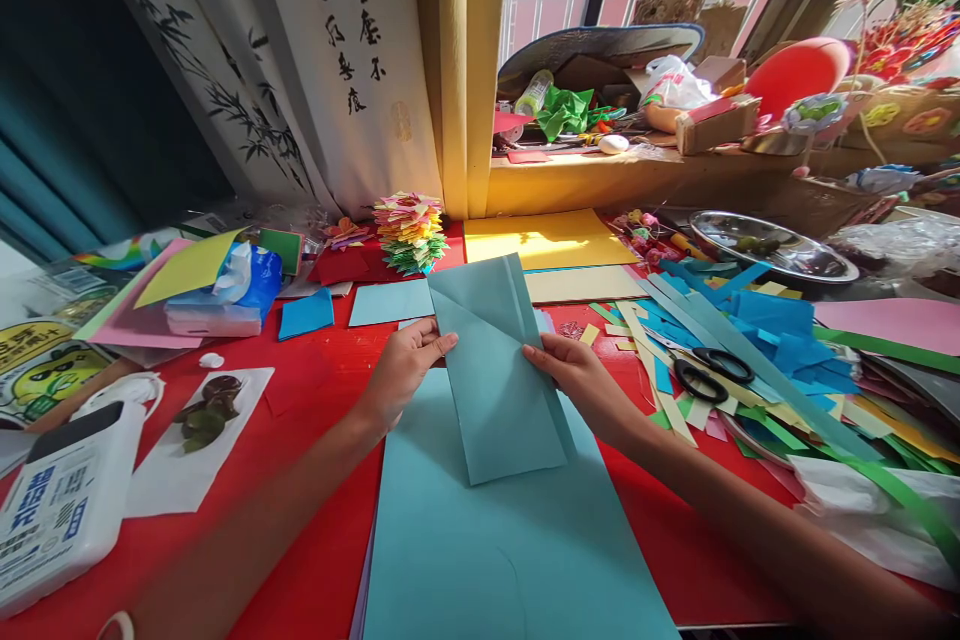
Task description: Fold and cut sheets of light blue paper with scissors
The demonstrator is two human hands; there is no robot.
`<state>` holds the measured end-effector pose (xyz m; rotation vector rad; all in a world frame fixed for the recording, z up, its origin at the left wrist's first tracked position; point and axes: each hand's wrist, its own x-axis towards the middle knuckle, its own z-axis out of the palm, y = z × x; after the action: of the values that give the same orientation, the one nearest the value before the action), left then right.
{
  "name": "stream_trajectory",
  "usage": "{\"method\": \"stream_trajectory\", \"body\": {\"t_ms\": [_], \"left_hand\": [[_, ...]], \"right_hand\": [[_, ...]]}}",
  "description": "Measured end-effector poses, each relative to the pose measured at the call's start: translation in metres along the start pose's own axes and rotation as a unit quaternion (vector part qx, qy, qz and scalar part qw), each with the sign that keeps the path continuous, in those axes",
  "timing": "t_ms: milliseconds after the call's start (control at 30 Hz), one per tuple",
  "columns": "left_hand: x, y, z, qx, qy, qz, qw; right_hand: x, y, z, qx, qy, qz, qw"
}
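Observation:
Between my hands is a light blue sheet of paper [499, 390], creased with a diagonal line and a narrow strip along its right side. My left hand [411, 360] pinches its left edge, thumb on top. On the opposite edge, my right hand [570, 370] grips it the same way. The sheet is held tilted above a stack of larger light blue paper [517, 550] on the red table [315, 460]. Fingers behind the sheet are partly hidden.
Black-handled scissors [709, 375] lie among paper scraps on the right, near a metal plate [772, 245]. Folded paper pieces [410, 230] are piled at the back. A tissue pack [225, 295] and a white plastic container [64, 500] are on the left.

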<state>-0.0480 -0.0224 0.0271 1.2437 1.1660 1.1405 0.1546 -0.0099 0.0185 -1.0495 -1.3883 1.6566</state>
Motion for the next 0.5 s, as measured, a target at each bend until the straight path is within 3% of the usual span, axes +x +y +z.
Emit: {"method": "stream_trajectory", "body": {"t_ms": [300, 400, 500], "left_hand": [[-0.009, -0.007, 0.015, -0.032, -0.018, -0.077, 0.996], [-0.008, -0.012, 0.013, -0.008, 0.009, -0.07, 0.997], [-0.004, -0.017, 0.007, 0.03, 0.039, -0.059, 0.997]], "right_hand": [[0.0, 0.001, 0.001, -0.013, 0.02, -0.03, 0.999], [0.005, -0.005, -0.003, -0.119, 0.016, -0.066, 0.991], [0.003, -0.022, -0.026, -0.319, 0.03, -0.097, 0.943]]}}
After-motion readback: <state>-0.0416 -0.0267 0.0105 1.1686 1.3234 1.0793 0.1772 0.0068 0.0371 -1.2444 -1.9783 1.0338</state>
